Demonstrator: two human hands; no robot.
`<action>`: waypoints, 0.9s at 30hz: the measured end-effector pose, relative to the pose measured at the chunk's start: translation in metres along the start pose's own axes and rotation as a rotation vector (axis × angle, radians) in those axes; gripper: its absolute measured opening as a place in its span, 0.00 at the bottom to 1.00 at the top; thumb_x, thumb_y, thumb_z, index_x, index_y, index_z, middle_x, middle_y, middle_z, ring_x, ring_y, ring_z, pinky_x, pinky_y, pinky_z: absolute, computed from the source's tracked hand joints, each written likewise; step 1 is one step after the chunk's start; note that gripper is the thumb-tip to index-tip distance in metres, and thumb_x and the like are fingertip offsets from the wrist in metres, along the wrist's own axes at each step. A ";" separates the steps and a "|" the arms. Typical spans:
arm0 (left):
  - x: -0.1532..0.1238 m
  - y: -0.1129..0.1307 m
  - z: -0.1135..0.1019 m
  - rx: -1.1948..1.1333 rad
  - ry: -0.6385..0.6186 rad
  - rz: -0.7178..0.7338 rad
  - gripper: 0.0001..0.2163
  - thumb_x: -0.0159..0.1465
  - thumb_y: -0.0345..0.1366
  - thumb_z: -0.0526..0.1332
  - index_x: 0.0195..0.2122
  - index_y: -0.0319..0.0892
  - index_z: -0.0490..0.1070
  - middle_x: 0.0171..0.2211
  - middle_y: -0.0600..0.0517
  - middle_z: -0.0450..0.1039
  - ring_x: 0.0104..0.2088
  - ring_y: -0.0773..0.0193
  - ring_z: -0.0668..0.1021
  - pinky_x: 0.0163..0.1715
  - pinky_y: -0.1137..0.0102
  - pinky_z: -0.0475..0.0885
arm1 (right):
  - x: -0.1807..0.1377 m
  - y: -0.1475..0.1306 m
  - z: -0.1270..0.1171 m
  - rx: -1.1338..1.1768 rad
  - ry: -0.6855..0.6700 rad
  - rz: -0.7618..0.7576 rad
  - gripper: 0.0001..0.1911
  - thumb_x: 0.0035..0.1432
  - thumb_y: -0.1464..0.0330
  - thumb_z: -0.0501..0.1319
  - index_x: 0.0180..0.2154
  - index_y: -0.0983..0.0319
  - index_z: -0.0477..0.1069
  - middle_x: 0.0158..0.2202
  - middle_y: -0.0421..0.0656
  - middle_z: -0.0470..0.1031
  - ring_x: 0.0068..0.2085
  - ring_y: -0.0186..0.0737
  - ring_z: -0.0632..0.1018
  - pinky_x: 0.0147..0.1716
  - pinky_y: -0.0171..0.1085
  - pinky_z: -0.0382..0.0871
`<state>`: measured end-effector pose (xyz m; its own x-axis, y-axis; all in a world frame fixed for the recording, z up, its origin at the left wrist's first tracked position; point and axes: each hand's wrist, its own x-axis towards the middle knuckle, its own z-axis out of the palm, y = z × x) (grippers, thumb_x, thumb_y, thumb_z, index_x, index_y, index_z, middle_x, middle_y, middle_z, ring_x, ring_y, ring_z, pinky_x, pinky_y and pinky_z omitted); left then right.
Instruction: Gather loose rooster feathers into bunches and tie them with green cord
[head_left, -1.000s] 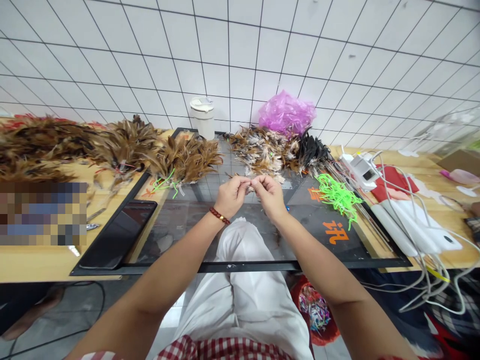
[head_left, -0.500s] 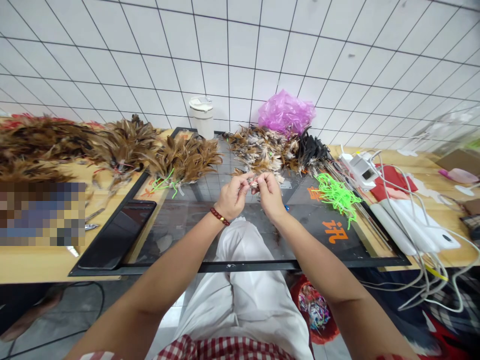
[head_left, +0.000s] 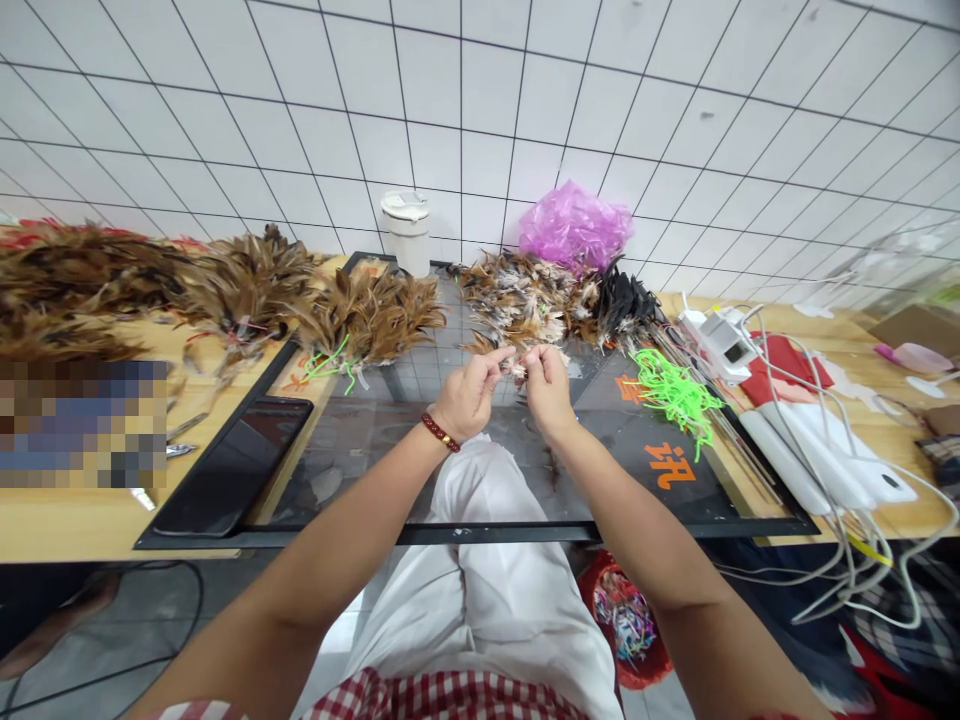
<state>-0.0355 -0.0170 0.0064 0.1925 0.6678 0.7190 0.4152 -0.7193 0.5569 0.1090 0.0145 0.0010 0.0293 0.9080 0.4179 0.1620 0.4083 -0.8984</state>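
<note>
Both hands meet over the glass panel, in front of a pile of brown, black and white feathers. My right hand pinches a small pale feather whose far parts blend into the pile behind. My left hand, with a red bead bracelet at the wrist, has its fingers bent and the index finger stretched toward the feather; whether it grips anything is unclear. Left of the hands lies a bundle of brown feathers with green ties. Bright green ties lie in a tangle to the right.
A white cup and a purple plastic bag stand by the tiled wall. A black phone rests on the panel's left. White cables and a power strip run along the right. Below the table edge is a red bin with scraps.
My hands have drawn slightly apart, the right one shifting a little to the right. The left index finger is now straighter. The piles stay as they were.
</note>
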 end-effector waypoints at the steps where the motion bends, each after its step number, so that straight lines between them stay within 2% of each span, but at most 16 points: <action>1: 0.000 0.000 0.000 0.003 -0.013 0.008 0.08 0.68 0.39 0.48 0.37 0.43 0.61 0.52 0.39 0.72 0.48 0.61 0.77 0.44 0.66 0.70 | 0.000 0.001 0.000 -0.005 0.005 0.002 0.10 0.62 0.62 0.51 0.29 0.58 0.58 0.23 0.35 0.64 0.23 0.33 0.66 0.25 0.33 0.62; 9: 0.001 -0.002 -0.001 0.020 -0.020 0.044 0.09 0.69 0.40 0.46 0.36 0.43 0.60 0.54 0.37 0.70 0.52 0.60 0.75 0.46 0.65 0.69 | 0.002 0.006 0.003 -0.033 0.025 0.021 0.08 0.61 0.65 0.51 0.29 0.58 0.58 0.23 0.36 0.65 0.25 0.35 0.67 0.27 0.34 0.62; 20: 0.001 -0.005 -0.001 0.078 -0.008 0.138 0.07 0.69 0.36 0.47 0.37 0.42 0.60 0.53 0.36 0.70 0.49 0.60 0.76 0.44 0.66 0.71 | 0.003 0.011 0.006 -0.015 0.037 0.131 0.07 0.58 0.63 0.51 0.28 0.58 0.59 0.23 0.36 0.65 0.26 0.35 0.67 0.27 0.34 0.61; 23: 0.001 -0.008 -0.002 0.074 -0.025 0.142 0.07 0.68 0.36 0.46 0.38 0.41 0.60 0.55 0.35 0.69 0.52 0.59 0.75 0.46 0.64 0.70 | 0.006 0.008 0.004 0.107 -0.022 0.205 0.10 0.54 0.60 0.56 0.28 0.59 0.61 0.21 0.34 0.63 0.23 0.33 0.65 0.26 0.34 0.59; 27: 0.002 -0.012 -0.003 0.066 -0.093 0.158 0.06 0.68 0.35 0.46 0.39 0.41 0.60 0.56 0.34 0.67 0.56 0.57 0.72 0.50 0.60 0.69 | 0.009 0.000 -0.004 0.273 -0.171 0.388 0.16 0.48 0.54 0.62 0.27 0.61 0.67 0.20 0.34 0.62 0.21 0.30 0.63 0.22 0.32 0.54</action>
<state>-0.0425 -0.0079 0.0022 0.3400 0.5649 0.7519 0.4304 -0.8043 0.4097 0.1135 0.0220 0.0051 -0.1297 0.9908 0.0389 -0.0934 0.0269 -0.9953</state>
